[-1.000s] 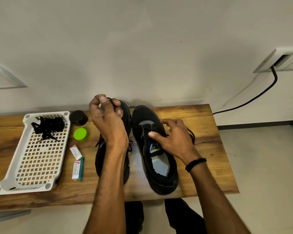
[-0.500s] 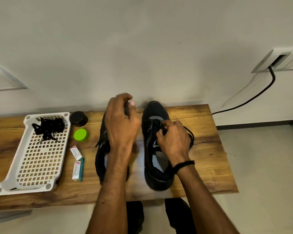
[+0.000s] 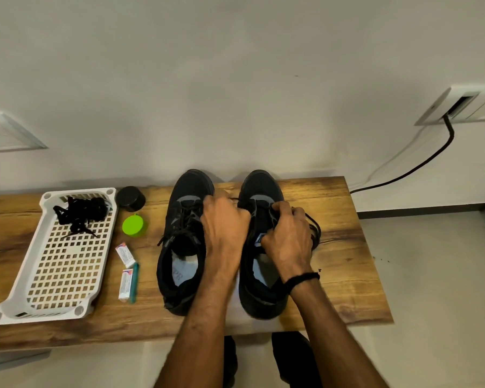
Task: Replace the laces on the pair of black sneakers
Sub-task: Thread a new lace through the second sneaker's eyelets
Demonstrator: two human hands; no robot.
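Two black sneakers stand side by side mid-frame on the brown wooden table [image 3: 345, 247]. My left hand [image 3: 226, 228] curls over the lacing of the right-of-centre black sneaker [image 3: 259, 183]; I cannot tell what it pinches. My right hand [image 3: 287, 239] pinches that shoe's loose black lace [image 3: 314, 229]. The left-of-centre black sneaker [image 3: 192, 183] stands laced, untouched.
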